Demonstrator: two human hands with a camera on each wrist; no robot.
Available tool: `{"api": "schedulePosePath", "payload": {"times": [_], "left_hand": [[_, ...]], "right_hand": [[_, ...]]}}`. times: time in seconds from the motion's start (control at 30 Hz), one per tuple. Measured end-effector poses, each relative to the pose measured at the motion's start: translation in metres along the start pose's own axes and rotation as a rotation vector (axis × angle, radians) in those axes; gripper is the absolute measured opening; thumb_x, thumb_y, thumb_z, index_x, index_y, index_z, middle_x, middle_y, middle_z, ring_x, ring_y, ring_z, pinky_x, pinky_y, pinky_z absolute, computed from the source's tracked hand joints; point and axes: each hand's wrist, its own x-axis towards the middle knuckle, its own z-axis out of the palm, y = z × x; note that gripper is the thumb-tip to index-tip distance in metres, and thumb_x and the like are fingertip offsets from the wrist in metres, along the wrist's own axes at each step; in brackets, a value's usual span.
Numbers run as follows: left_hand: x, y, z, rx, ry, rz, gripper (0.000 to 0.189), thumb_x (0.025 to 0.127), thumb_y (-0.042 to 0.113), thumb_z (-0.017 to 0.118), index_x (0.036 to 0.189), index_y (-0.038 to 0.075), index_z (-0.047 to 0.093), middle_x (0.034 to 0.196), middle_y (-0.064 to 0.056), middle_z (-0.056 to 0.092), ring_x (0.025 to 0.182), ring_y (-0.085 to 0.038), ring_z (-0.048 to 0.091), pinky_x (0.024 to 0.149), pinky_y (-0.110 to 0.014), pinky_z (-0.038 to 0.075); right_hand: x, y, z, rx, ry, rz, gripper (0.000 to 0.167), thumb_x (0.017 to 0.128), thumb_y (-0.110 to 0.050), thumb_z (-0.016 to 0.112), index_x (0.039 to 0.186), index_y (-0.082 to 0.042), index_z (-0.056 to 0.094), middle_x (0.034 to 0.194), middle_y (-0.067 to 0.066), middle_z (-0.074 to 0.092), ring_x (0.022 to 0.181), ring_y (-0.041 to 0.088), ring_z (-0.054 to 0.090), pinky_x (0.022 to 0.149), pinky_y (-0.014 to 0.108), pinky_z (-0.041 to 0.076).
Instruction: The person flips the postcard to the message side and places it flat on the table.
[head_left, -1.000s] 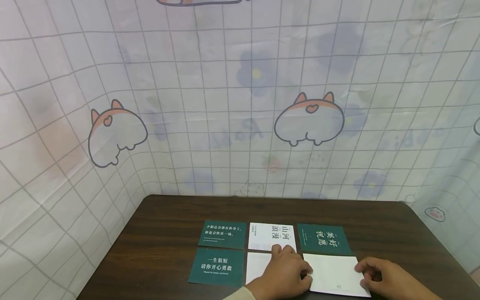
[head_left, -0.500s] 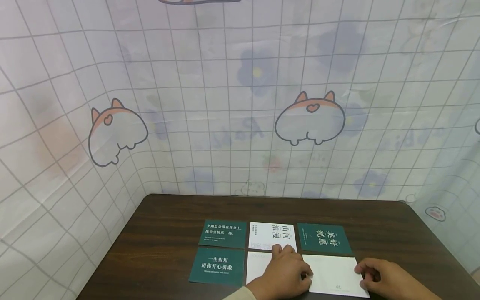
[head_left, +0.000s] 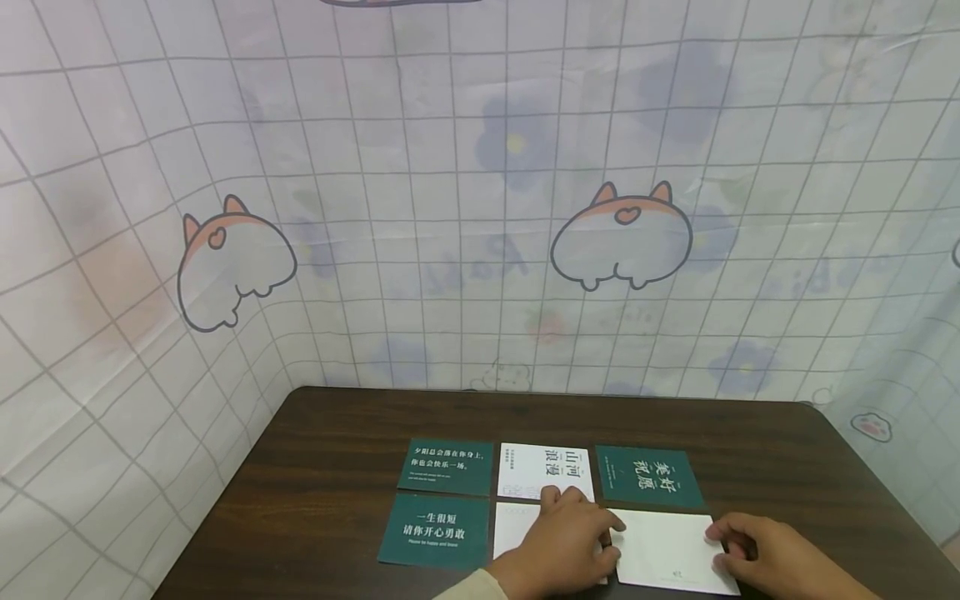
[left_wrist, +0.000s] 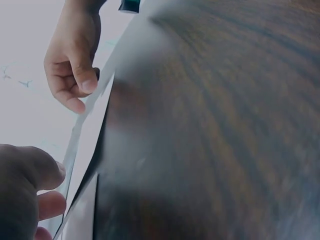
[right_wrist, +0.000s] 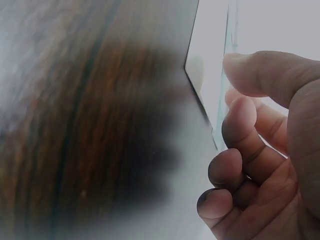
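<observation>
Head view: white card (head_left: pixel 664 548) stretches lengthwise nine-to-three, left hand (head_left: pixel 572 540) close at its nine o'clock, right hand (head_left: pixel 767 553) equally close at three, both loosely curled, neither visibly pinching!

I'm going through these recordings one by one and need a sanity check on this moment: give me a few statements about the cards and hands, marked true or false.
1. Six cards lie in two rows of three on the dark table. True.
2. The back-row right card is white. False: it is green with pale lettering.
3. The left hand covers part of the front-row middle card. True.
4. The right hand is away from every card. False: it is at the right edge of the front-row right card.
5. The front-row left card is green. True.
</observation>
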Motion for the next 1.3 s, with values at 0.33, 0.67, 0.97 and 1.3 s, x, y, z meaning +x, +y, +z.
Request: {"api": "schedulePosePath", "payload": {"times": [0.33, 0.67, 0.97, 1.3], "left_hand": [[-0.007, -0.013, -0.010, 0.016, -0.049, 0.006, 0.030, 0.091, 0.037, 0.073, 0.121, 0.033, 0.072, 0.088, 0.028, 0.059, 0.088, 0.001, 0.044, 0.079, -0.034, 0.028], [-0.020, -0.029, -0.019, -0.009, -0.059, -0.028, 0.033, 0.092, 0.035, 0.073, 0.125, 0.033, 0.070, 0.093, 0.026, 0.061, 0.095, -0.001, 0.048, 0.084, -0.034, 0.033], [-0.031, -0.040, -0.023, -0.047, -0.024, -0.035, 0.031, 0.093, 0.031, 0.072, 0.123, 0.029, 0.071, 0.095, 0.024, 0.063, 0.096, -0.002, 0.049, 0.086, -0.033, 0.036], [-0.044, -0.048, -0.035, -0.061, -0.023, -0.026, 0.029, 0.094, 0.030, 0.071, 0.123, 0.024, 0.071, 0.098, 0.020, 0.063, 0.098, -0.003, 0.049, 0.092, -0.035, 0.037]], "right_hand": [[0.009, -0.019, 0.008, -0.038, 0.041, 0.071, 0.022, 0.092, -0.024, 0.077, 0.108, -0.011, 0.070, 0.076, -0.001, 0.051, 0.066, 0.009, 0.049, 0.058, 0.028, 0.041], [0.012, -0.031, 0.014, -0.011, 0.058, 0.003, 0.027, 0.093, -0.026, 0.074, 0.113, -0.009, 0.068, 0.079, -0.001, 0.052, 0.064, 0.007, 0.047, 0.056, 0.027, 0.041], [0.015, -0.039, 0.019, -0.023, 0.071, -0.046, 0.028, 0.093, -0.025, 0.074, 0.115, -0.008, 0.068, 0.080, -0.003, 0.053, 0.065, 0.005, 0.046, 0.057, 0.027, 0.041], [0.022, -0.055, 0.027, -0.025, 0.088, -0.076, 0.027, 0.093, -0.028, 0.075, 0.112, -0.010, 0.069, 0.083, -0.006, 0.056, 0.072, 0.005, 0.048, 0.060, 0.027, 0.042]]}}
